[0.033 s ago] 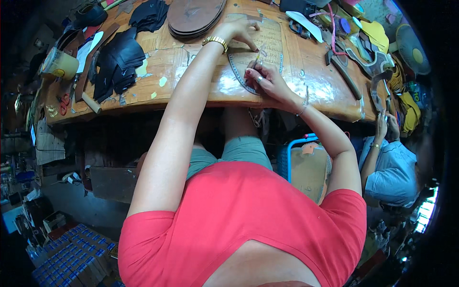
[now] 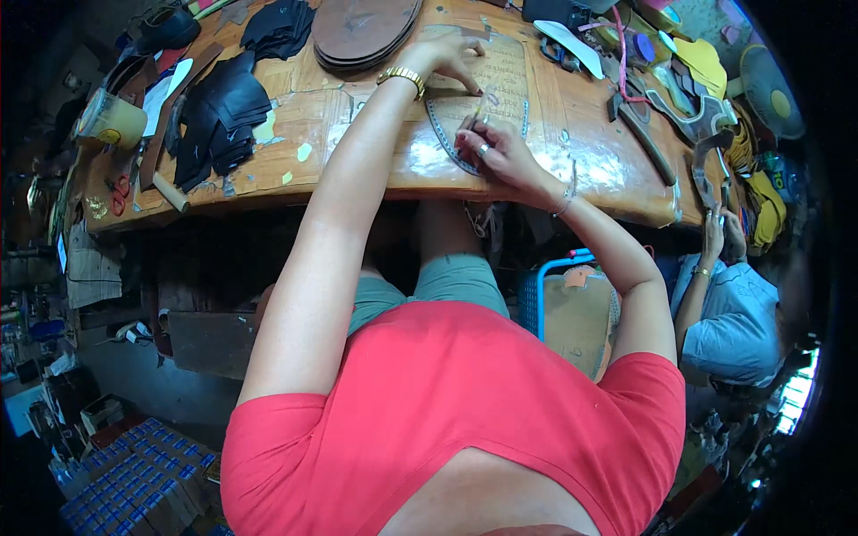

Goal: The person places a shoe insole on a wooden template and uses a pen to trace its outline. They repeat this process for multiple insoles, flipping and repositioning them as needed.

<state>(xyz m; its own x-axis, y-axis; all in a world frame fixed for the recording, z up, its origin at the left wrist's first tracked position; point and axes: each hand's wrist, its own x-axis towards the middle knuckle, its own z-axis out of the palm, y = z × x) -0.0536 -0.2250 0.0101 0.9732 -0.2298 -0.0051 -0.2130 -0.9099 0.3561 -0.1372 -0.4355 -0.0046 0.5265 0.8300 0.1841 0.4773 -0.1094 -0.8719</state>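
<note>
A tan card template with handwriting on it and a rounded near end lies on the wooden table, its curved border marked by a row of small dots. My left hand rests on its far left part with fingers spread, pressing it down and gripping nothing. Close to the curved near edge, my right hand is closed around a thin pen, held slanted. The pen's tip is hidden by my fingers.
Left of my arm lie black leather pieces and red scissors. Round brown discs are stacked at the back. A hammer lies right of the template. Another person sits at the right, hands at the table edge.
My right hand has shifted very slightly to the left with the pen along the curved edge. The left hand and template stay in place.
</note>
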